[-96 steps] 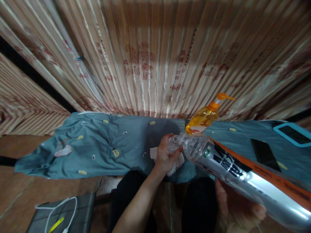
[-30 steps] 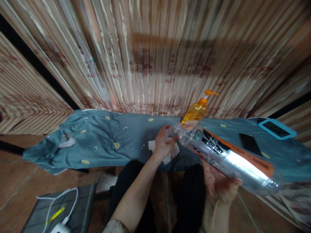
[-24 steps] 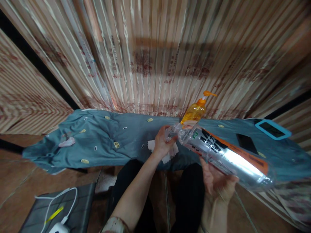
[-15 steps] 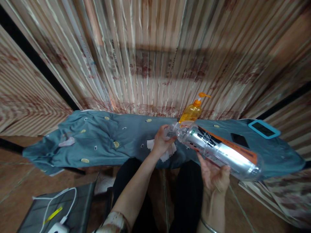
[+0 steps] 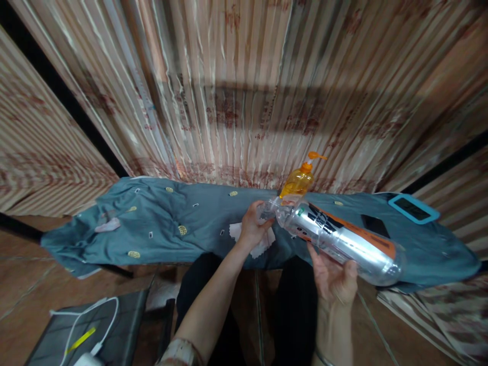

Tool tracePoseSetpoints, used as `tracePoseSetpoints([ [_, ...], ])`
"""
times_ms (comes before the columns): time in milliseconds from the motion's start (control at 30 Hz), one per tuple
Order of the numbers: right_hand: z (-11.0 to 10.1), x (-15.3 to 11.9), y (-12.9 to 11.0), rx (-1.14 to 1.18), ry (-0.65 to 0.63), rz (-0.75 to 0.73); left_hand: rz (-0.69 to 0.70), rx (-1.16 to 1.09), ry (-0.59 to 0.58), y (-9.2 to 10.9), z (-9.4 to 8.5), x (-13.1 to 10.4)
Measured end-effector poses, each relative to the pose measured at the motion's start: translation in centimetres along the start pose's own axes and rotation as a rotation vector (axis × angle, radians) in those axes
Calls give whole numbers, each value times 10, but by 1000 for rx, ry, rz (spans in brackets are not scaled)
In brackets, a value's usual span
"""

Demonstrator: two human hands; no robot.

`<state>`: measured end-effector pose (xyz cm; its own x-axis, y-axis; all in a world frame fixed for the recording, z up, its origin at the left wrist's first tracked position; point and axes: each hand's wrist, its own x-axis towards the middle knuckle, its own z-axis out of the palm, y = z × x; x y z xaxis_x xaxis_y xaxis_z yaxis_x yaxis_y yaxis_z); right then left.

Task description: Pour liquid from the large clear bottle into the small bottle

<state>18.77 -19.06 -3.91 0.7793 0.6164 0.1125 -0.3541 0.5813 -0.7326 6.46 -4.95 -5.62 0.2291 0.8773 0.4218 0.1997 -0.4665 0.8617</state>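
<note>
A large clear bottle point(image 5: 343, 239) with a silver and orange label lies slanted across both hands, its neck to the left and its base to the right. My left hand point(image 5: 254, 226) is wrapped round a small clear plastic piece point(image 5: 270, 209) at the bottle's neck; whether the two are joined cannot be made out. My right hand point(image 5: 333, 277) supports the bottle's body from below, thumb and fingers spread along it. Behind the neck stands an orange pump bottle point(image 5: 299, 180) with yellow liquid. A white scalloped cloth point(image 5: 265, 244) lies partly under my left hand.
On the blue-grey covered table point(image 5: 206, 218) are a dark phone point(image 5: 375, 225), a blue-framed device point(image 5: 414, 208) and a pinkish item point(image 5: 108, 225). A striped curtain point(image 5: 244, 101) hangs behind. A dark stool point(image 5: 125, 320) at lower left holds a white cable and yellow strip.
The view has shifted slightly, so the table sits a little lower in it. Both hands keep their hold on the bottle, which has moved slightly to the left.
</note>
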Motion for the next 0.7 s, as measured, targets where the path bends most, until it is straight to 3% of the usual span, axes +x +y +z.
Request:
tracePoseSetpoints([
  [700,2,-6,1,-51,22,-16,7,-11,40,-4,4,1],
])
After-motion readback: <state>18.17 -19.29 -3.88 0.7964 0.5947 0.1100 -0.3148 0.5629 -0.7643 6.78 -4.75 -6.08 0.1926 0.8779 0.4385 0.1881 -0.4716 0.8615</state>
